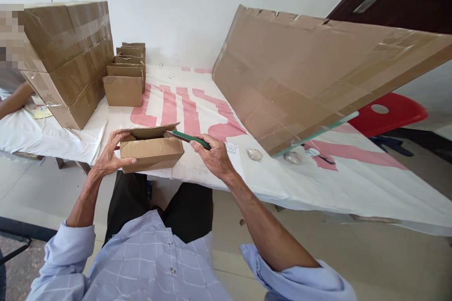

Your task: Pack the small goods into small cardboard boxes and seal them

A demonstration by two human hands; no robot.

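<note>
A small brown cardboard box (151, 153) lies at the table's front edge, its long flap raised along the far side. My left hand (111, 156) grips the box's left end, thumb on the near face and fingers behind. In my right hand (213, 155) is a utility knife (192, 138) with a green handle. Its tip points left and meets the box's top edge near the right corner, by the flap. Whether the blade is in the cardboard I cannot tell.
Taped cartons (67, 56) are stacked at left, beside a row of small open boxes (123, 90). A large cardboard panel (300, 70) leans across the right side. Clear tape rolls (254, 154) lie below it. A red chair (395, 110) stands behind; another person's arm (17, 99) shows far left.
</note>
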